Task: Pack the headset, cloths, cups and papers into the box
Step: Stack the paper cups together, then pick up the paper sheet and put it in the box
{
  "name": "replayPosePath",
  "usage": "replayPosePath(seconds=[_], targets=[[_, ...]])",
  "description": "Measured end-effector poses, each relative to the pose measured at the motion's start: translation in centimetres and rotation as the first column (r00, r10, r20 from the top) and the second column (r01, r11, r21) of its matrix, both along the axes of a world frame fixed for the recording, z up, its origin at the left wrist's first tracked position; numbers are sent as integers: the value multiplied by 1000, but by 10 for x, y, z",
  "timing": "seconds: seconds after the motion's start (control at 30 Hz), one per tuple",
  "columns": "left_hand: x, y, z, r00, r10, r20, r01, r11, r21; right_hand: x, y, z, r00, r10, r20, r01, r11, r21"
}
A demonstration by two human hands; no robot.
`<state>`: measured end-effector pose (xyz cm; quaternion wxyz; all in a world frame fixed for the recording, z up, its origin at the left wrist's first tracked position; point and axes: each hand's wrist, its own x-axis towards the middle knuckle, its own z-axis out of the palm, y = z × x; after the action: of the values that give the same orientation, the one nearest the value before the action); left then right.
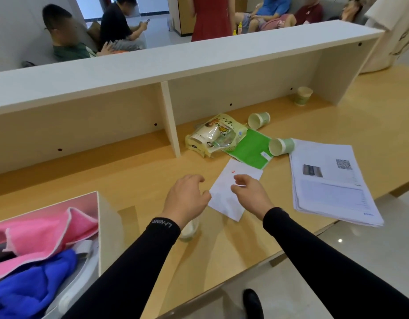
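Both your hands, left (pixel 186 199) and right (pixel 250 195), hover open and empty over the sheet (pixel 231 192) lying flat mid-desk; it looks thin and floppy, so pinch a corner.

sleeves: long, black, close-fitting on both arms, ending at the wrists
left cuff: pale printed lettering
left hand (pixel 186 198): bare
right hand (pixel 250 195): bare

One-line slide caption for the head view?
Both hands, left and right, reach for a paper sheet beside the part-packed box.
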<state>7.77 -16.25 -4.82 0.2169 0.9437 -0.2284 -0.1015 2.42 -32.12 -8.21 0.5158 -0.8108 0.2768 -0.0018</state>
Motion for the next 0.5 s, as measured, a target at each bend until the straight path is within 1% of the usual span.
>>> replayPosePath(seconds=[0.1,0.17,0.23,0.43,0.5], targets=[[9,-27,-11,991,73,-114,-65,995,73,4,-41,-3,999,9,-40,-9,1000,-15],[15,-44,-21,970,124,-207,-90,982,168,7,-67,-7,997,27,-76,-29,999,-28],[19,-58,-31,947,186,-261,-121,962,247,13,-89,-12,991,65,-113,-70,997,-43],[19,-83,-61,903,324,-281,-213,908,362,40,-129,-29,953,212,-215,-234,969,-83],[15,-86,-69,893,372,-253,-262,887,380,47,-133,-34,939,259,-226,-284,955,-84]])
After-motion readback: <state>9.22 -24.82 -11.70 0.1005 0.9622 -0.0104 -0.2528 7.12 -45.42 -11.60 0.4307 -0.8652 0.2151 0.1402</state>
